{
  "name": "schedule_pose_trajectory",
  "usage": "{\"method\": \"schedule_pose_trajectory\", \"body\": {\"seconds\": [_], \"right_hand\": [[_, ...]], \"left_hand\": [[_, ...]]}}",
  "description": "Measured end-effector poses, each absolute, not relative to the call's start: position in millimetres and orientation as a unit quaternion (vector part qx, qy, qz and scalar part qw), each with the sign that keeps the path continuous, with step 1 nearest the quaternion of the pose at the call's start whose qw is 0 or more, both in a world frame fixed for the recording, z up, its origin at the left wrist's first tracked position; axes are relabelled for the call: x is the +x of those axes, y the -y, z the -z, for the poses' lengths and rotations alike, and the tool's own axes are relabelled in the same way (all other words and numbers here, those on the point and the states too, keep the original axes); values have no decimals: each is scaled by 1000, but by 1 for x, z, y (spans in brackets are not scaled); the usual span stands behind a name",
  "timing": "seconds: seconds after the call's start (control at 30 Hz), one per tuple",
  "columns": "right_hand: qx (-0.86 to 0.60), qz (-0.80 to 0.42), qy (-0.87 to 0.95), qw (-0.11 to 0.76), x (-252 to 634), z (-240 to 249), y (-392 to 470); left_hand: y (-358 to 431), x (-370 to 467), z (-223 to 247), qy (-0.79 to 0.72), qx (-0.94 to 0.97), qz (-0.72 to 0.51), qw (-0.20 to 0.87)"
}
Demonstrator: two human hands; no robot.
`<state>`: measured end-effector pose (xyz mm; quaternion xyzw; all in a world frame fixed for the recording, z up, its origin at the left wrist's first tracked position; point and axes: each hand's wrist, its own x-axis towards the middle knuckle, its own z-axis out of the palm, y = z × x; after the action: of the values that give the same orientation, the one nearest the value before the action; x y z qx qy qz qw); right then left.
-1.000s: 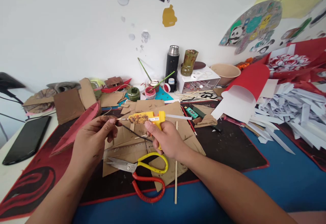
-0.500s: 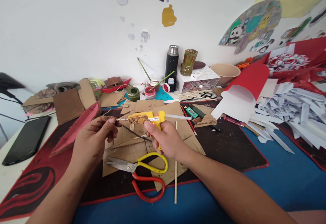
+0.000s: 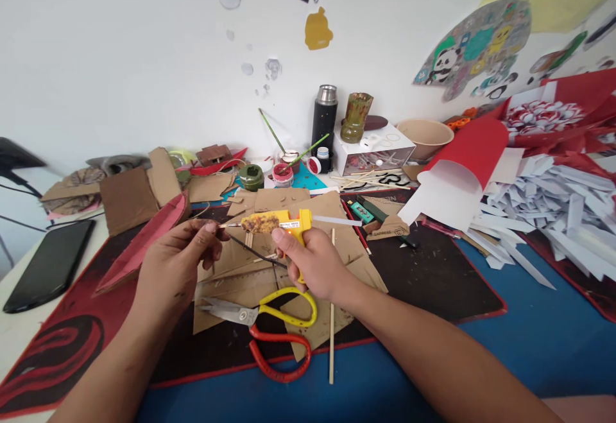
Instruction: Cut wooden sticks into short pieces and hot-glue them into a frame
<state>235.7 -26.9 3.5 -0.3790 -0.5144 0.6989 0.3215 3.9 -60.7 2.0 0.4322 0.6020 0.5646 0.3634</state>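
Note:
My right hand [image 3: 315, 262] is wrapped round the handle of a yellow hot glue gun [image 3: 269, 222], stained brown toward the front. A pale glue stick [image 3: 337, 220] juts from its back end, and its nozzle points left. At the nozzle tip, my left hand [image 3: 187, 250] pinches something small between thumb and finger; I cannot make out what it is. A dark cord runs below the gun. Under both hands lie flat pieces of cardboard [image 3: 346, 275]. Scissors [image 3: 248, 315] with one yellow and one red handle rest there, blades partly apart, near a thin wooden stick [image 3: 332, 339].
Left are a phone [image 3: 48, 266] and a red boat-shaped cardboard piece [image 3: 144, 243]. Behind stand paint jars [image 3: 251, 178], a black flask [image 3: 325, 115] and a white box [image 3: 366, 153]. White paper strips [image 3: 568, 198] pile up right, beside a curled red paper [image 3: 474, 147].
Almost nothing differs. Both hands and the glue gun hold the same place, and the view has shifted very slightly.

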Motion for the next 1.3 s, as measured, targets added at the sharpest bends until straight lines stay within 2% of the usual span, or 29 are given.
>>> {"method": "schedule_pose_trajectory", "body": {"seconds": [1.3], "right_hand": [[-395, -693, 518, 310, 235, -7, 27]], "left_hand": [[62, 4, -3, -605, 431, -570, 351]]}}
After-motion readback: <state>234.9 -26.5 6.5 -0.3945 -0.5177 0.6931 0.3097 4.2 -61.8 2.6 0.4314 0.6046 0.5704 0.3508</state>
